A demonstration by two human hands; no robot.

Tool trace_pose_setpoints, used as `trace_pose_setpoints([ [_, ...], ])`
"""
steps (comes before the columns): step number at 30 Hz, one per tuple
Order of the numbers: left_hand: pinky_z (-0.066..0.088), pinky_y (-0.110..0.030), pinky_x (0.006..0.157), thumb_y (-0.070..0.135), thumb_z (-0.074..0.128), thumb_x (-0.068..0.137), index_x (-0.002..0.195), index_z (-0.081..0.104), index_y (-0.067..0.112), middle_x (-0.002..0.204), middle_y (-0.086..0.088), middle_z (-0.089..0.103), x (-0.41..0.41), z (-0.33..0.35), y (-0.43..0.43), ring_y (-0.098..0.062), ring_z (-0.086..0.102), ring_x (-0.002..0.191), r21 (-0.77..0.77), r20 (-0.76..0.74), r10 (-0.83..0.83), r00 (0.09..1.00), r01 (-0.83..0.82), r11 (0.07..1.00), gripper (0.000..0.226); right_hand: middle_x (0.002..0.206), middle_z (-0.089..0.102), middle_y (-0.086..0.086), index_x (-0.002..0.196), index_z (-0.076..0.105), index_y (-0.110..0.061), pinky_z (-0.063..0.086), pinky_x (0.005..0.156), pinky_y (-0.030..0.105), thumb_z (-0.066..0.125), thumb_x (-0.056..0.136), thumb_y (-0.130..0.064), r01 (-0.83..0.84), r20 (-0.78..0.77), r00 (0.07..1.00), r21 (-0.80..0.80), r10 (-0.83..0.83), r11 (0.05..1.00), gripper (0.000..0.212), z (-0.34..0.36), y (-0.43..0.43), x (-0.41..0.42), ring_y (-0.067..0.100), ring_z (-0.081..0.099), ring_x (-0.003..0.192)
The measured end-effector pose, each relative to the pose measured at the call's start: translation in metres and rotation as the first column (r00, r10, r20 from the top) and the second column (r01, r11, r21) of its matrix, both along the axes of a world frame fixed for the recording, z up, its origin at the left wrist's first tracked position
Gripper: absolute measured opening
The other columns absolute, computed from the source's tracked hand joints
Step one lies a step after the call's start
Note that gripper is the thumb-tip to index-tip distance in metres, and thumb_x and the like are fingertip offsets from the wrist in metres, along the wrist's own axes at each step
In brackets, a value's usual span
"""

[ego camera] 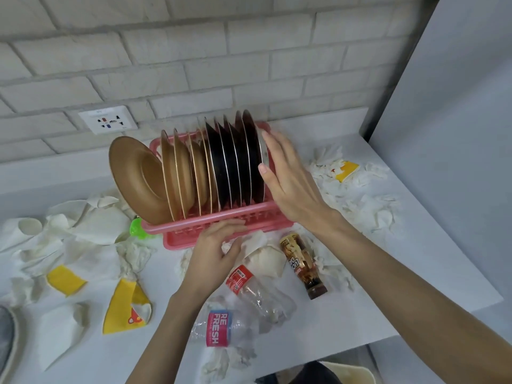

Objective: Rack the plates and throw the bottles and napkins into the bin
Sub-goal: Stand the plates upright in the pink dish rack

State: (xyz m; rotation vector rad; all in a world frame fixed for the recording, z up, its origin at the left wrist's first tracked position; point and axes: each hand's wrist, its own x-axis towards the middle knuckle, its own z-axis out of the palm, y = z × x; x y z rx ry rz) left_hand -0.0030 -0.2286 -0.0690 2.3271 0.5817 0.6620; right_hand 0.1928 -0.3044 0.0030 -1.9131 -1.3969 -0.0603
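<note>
A pink dish rack (221, 227) stands on the white counter, holding several brown plates (177, 173) on its left and several black plates (235, 167) on its right, all on edge. My right hand (291, 178) lies flat with straight fingers against the rightmost black plate. My left hand (213, 250) rests at the rack's front rim, its thumb touching a crumpled white napkin (263, 253). Three bottles lie in front: a clear red-labelled one (257, 292), a clear one marked "REFRESH" (219, 328) and a brown one (303, 264).
Crumpled white napkins are strewn left (69, 234) and right (368, 195) of the rack. Yellow paper pieces (124, 306) lie at the front left, and one (346, 170) at the right. A green object (137, 227) sits by the rack's left corner. A wall socket (108, 119) is behind.
</note>
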Motion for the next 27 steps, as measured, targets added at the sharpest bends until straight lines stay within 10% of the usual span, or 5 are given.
trace_pose_setpoints([
  [7, 0.040, -0.006, 0.071, 0.004, 0.064, 0.091, 0.104, 0.076, 0.022, 0.085, 0.014, 0.074, -0.043, 0.019, -0.047, -0.006, 0.066, 0.083, -0.188, 0.095, 0.179, 0.979, -0.159, 0.969, 0.025, 0.112, 0.054, -0.004, 0.105, 0.062, -0.011, 0.048, 0.081, 0.027, 0.049, 0.097, -0.017, -0.183, 0.003, 0.983, -0.039, 0.184, 0.982, 0.017, -0.008, -0.079, -0.074, 0.009, 0.053, 0.101],
  [19, 0.039, -0.017, 0.059, 0.004, 0.061, 0.093, 0.094, 0.075, 0.024, 0.061, 0.000, 0.053, -0.175, 0.005, -0.130, -0.009, 0.044, 0.059, -0.328, 0.039, 0.353, 0.935, -0.322, 0.888, 0.024, 0.071, 0.040, -0.012, 0.074, 0.043, -0.019, 0.029, 0.063, 0.026, 0.047, 0.098, -0.017, -0.390, -0.132, 0.920, -0.236, 0.368, 0.890, 0.024, -0.040, -0.144, -0.201, 0.008, 0.037, 0.071],
  [27, 0.040, -0.013, 0.058, 0.005, 0.059, 0.092, 0.094, 0.074, 0.024, 0.065, -0.003, 0.062, -0.262, -0.001, -0.123, -0.008, 0.053, 0.063, -0.363, -0.037, 0.481, 0.876, -0.460, 0.810, 0.025, 0.074, 0.054, -0.002, 0.076, 0.051, -0.013, 0.044, 0.066, 0.042, 0.042, 0.097, -0.020, -0.509, -0.241, 0.859, -0.313, 0.452, 0.802, 0.024, -0.050, -0.125, -0.272, 0.015, 0.046, 0.069],
])
